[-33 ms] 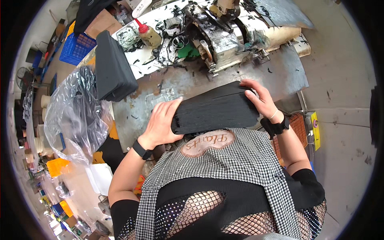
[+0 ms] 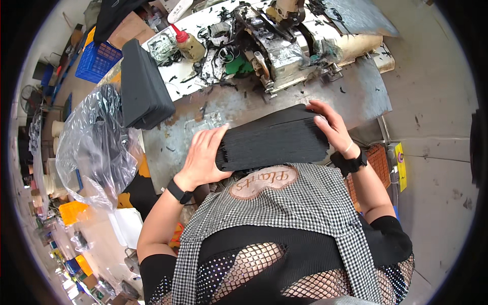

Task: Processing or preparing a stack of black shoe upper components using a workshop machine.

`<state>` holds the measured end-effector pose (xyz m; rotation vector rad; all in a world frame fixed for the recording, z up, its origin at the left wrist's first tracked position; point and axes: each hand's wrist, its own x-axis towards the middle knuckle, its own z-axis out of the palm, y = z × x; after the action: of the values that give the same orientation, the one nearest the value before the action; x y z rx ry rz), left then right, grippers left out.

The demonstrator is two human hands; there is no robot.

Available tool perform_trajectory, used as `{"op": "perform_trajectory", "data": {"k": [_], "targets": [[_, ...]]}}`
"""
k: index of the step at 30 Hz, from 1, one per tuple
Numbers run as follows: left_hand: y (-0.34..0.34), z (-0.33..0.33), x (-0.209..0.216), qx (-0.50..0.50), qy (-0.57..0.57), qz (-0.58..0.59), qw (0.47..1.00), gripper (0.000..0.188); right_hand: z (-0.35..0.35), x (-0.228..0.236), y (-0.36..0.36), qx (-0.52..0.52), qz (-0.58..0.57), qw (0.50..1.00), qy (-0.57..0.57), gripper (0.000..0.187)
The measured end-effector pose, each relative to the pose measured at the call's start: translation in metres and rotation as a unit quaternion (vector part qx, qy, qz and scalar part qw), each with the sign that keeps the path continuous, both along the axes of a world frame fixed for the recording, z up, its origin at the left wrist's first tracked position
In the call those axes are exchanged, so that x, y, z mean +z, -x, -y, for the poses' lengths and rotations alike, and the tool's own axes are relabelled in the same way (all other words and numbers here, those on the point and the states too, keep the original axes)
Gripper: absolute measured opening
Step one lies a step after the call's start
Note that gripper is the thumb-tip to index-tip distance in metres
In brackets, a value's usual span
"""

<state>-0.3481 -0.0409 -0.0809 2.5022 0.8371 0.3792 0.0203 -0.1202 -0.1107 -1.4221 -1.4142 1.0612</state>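
Observation:
A thick stack of thin black sheets is held close against my checked apron, its layered edges facing me. My left hand grips the left end, with the thumb below and the fingers along the side. At the other end, my right hand clasps the stack, its fingers over the far corner and its thumb on the near side. Both palms press inward from the ends. Another pile of black sheets lies on the left of the metal worktable, apart from my hands.
Beyond the stack stands a machine with black scraps around it. A red-capped bottle is on the white surface. Clear plastic bagging hangs at the left, near a blue crate. An orange-brown basket sits low at the right.

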Motion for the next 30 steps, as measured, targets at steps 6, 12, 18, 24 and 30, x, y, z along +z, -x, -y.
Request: {"op": "perform_trajectory", "data": {"k": [6,12,18,24,30], "targets": [[0.028,0.011,-0.027,0.133,0.002,0.007,0.991,0.112,0.020,-0.013,0.019,-0.011,-0.088,0.994,-0.070,0.077],[-0.013,0.006,-0.004,0.089,-0.041,-0.133,0.986,0.121,-0.007,-0.004,0.033,-0.063,-0.136,0.986,-0.075,0.083],[-0.019,0.002,-0.007,0.136,-0.060,-0.147,0.978,0.129,-0.001,-0.002,0.040,-0.083,-0.226,0.970,-0.027,0.081],[-0.014,-0.013,-0.013,0.088,-0.011,-0.082,0.993,0.092,-0.018,-0.008,0.036,-0.083,-0.237,0.967,0.027,0.075],[0.008,-0.048,0.030,0.082,0.176,-0.118,0.974,0.088,-0.021,0.008,0.015,0.100,-0.155,0.983,0.024,0.098]]}}
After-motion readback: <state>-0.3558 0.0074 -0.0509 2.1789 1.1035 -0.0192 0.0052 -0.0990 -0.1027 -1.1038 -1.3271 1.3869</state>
